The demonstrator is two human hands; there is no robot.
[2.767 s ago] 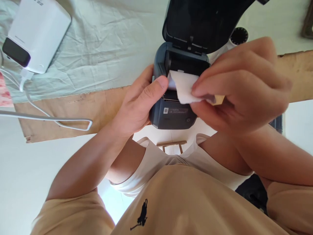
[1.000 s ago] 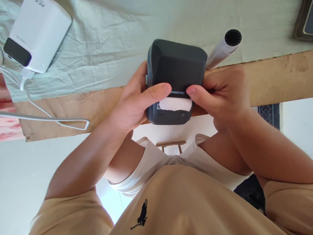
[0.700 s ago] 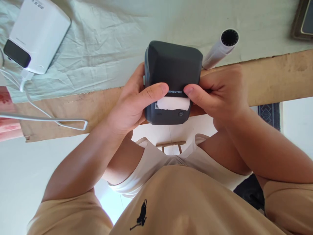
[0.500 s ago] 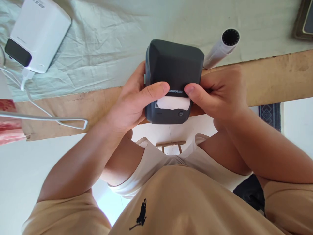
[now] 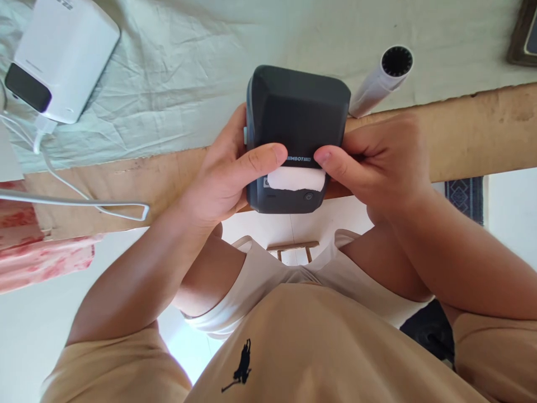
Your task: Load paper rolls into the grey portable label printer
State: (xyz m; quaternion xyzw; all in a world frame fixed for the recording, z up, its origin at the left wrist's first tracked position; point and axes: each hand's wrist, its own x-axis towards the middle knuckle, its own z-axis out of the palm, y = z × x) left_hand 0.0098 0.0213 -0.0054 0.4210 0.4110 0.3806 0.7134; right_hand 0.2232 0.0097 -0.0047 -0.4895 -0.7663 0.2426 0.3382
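A dark label printer (image 5: pixel 300 112) is held up between both hands, over the table's near edge. A strip of white paper (image 5: pixel 297 179) with a ragged lower edge sticks out of its slot, above a round power button. My left hand (image 5: pixel 232 170) grips the printer's left side, thumb on the front beside the printed brand name. At the right side, my right hand (image 5: pixel 377 159) holds the printer with its thumb tip by the slot; its other fingers are curled and partly hidden behind.
On the pale green cloth (image 5: pixel 188 73) lie a white power bank (image 5: pixel 69 56) with a plugged-in cable at the left and a white tube (image 5: pixel 381 81) at the right. A dark-framed object (image 5: pixel 522 39) is at the far right. Red and white fabric (image 5: pixel 54 254) hangs at the left.
The printer and my hands have barely moved. The view has shifted slightly, and more of the red and white fabric shows at the left.
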